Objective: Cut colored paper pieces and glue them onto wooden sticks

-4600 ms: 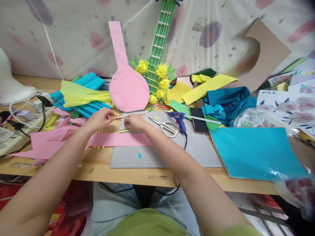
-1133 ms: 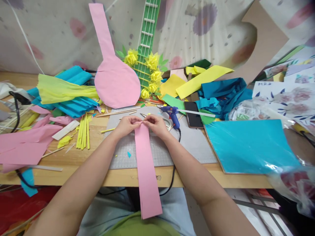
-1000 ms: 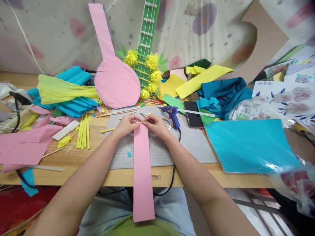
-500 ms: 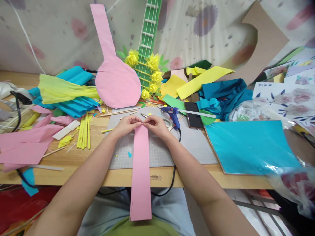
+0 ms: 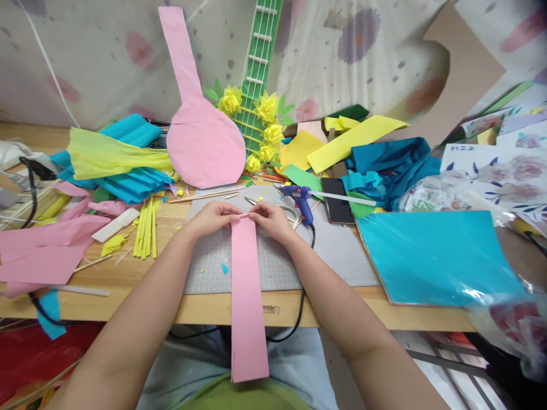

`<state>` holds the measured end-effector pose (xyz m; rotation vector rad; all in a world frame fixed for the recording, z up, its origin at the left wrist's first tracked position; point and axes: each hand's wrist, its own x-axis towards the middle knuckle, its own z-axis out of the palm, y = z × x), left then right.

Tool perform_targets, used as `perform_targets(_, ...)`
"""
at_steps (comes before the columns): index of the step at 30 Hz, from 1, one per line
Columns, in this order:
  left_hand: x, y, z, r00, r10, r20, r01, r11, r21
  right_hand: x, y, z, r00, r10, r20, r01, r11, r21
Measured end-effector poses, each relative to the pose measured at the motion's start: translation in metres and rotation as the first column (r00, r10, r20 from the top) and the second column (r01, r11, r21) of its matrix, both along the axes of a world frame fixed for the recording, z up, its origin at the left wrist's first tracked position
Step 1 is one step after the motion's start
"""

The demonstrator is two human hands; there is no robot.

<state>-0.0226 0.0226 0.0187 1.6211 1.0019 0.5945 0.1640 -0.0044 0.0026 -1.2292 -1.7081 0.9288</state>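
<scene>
A long pink paper strip (image 5: pixel 248 290) hangs from the cutting mat (image 5: pixel 282 267) over the table's front edge toward my lap. My left hand (image 5: pixel 216 217) pinches the left corner of its far end, where a narrow roll or fold shows. At the right corner of that same end, my right hand (image 5: pixel 270 220) pinches the paper too. Fingertips hide part of the edge. Just beyond my right hand lie scissors (image 5: pixel 293 215), partly covered by it, and a blue glue gun (image 5: pixel 300 200) with a white glue stick.
Behind stand a pink guitar-shaped cutout (image 5: pixel 207 145) and a green paper guitar (image 5: pixel 255 85) with yellow flowers. Yellow paper sticks (image 5: pixel 146 230) and pink paper (image 5: pixel 51 247) lie left. To the right are a phone (image 5: pixel 337 202) and a blue sheet pack (image 5: pixel 436 256).
My left hand has shifted slightly left, so the hands are a little further apart along the strip's end. A narrow rolled edge now shows there, and the strip's near end has swung right.
</scene>
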Motion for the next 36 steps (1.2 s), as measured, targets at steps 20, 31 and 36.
perform_targets(20, 0.004, -0.012, 0.005, 0.898, 0.181, -0.400, 0.047, 0.867, 0.496, -0.001, 0.000, 0.002, 0.986, 0.074, -0.151, -0.087, 0.993, -0.078)
perform_targets(31, 0.011, -0.011, 0.000, 0.844, 0.205, -0.495, 0.178, 0.764, 0.620, -0.003, 0.001, -0.004, 1.000, -0.012, -0.028, 0.012, 1.000, -0.023)
perform_targets(36, 0.018, -0.014, 0.003, 0.791, 0.231, -0.566, 0.238, 0.737, 0.633, 0.001, 0.002, -0.001, 0.993, 0.034, -0.117, -0.043, 0.996, -0.073)
